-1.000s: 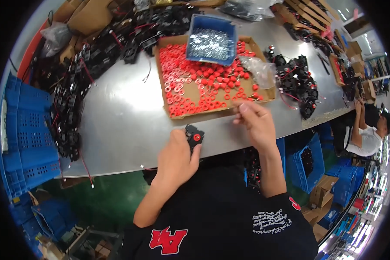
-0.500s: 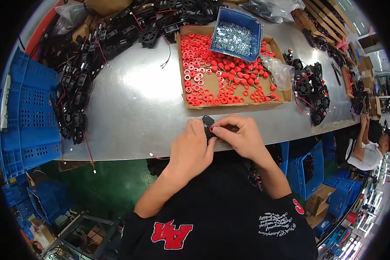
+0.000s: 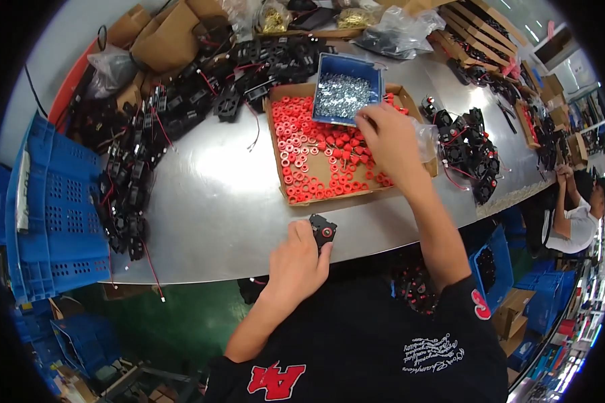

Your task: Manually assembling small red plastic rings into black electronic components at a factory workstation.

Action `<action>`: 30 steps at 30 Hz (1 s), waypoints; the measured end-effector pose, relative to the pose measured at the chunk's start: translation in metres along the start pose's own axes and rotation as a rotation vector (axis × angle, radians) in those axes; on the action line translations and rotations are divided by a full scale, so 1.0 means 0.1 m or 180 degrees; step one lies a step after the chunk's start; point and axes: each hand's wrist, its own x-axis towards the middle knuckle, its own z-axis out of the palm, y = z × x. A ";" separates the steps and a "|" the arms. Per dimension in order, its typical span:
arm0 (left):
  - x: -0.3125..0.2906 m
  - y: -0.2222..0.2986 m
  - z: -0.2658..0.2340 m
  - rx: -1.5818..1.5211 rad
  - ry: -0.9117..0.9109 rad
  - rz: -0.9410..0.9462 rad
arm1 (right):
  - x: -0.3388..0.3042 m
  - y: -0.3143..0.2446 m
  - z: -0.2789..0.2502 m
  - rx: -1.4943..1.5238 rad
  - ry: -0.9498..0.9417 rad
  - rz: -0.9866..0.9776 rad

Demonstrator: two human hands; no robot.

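My left hand (image 3: 294, 265) grips a small black plastic housing (image 3: 315, 222) at the table's near edge, fingers around its left side. A red ring (image 3: 327, 232) sits on the housing's face. Over the right side of the cardboard tray (image 3: 343, 200), my right hand (image 3: 393, 138) reaches to the near right corner of a blue bin (image 3: 318, 87), thumb and fingertips drawn together. Whether anything is between them is too small to tell. Small shiny metal pieces (image 3: 343, 94) fill the bin. Red rings (image 3: 296, 154) and red knobs with thin stems (image 3: 346, 144) lie in the tray.
Black fan assemblies with wires (image 3: 124, 181) line the table's left side, beside a blue crate (image 3: 54, 215). More fan assemblies (image 3: 474, 151) stand to the right of the tray. Clear plastic bags (image 3: 400, 33) lie at the back. Another person (image 3: 575, 215) sits far right.
My right hand has left the black housing and moved forward to the blue bin. The red ring on the housing now shows. My left hand still holds the housing; the whole view has shifted.
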 end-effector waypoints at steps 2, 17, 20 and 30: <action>0.04 0.07 -0.04 0.0037 -0.0007 0.0096 | 0.31 0.24 0.14 -0.1036 -0.0190 -0.0278; 0.02 0.04 0.02 -0.0034 0.0023 0.0047 | 0.28 0.05 0.31 -0.1593 0.0599 -0.0033; 0.03 0.03 0.00 -0.0073 0.0094 0.0117 | 0.22 0.08 0.21 -0.1150 0.0825 -0.0146; 0.02 0.04 0.02 -0.0137 0.0070 0.0012 | -1.03 -0.62 -0.26 0.2485 -0.1494 0.0982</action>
